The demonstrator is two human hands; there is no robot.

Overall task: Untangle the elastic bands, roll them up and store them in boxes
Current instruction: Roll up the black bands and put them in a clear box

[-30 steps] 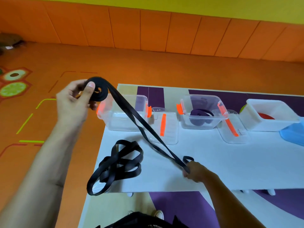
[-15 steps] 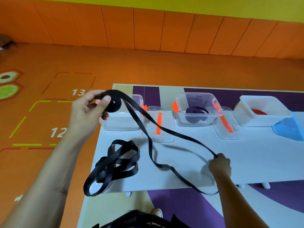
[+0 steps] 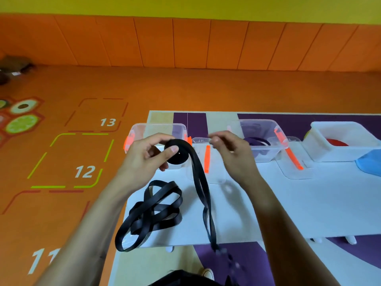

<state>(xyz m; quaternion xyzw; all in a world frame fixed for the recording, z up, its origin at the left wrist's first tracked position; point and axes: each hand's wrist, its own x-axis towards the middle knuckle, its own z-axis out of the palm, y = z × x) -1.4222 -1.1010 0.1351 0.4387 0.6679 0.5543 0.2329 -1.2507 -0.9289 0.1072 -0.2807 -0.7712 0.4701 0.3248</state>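
My left hand (image 3: 144,159) pinches a partly rolled black elastic band (image 3: 177,154) above the table's left end. The band's loose tail (image 3: 203,195) hangs doubled from the roll, crosses the white table (image 3: 288,205) and drops past its front edge. My right hand (image 3: 233,155) hovers just right of the roll, blurred, with its fingers loosely curled and nothing in them. A second black band (image 3: 154,209) lies tangled on the table's front left corner. Behind the roll stands an empty clear box (image 3: 158,129) with orange clips.
A clear lid (image 3: 214,176) with an orange clip lies beside the empty box. Further right stand a clear box with a purple band (image 3: 257,141), its lid (image 3: 294,166), a white box holding a red band (image 3: 338,141) and a blue lid (image 3: 371,164).
My right hand let go of the band's far end and rose from the table's front edge up beside the roll. The tail now hangs slack off the table. My left hand moved right.
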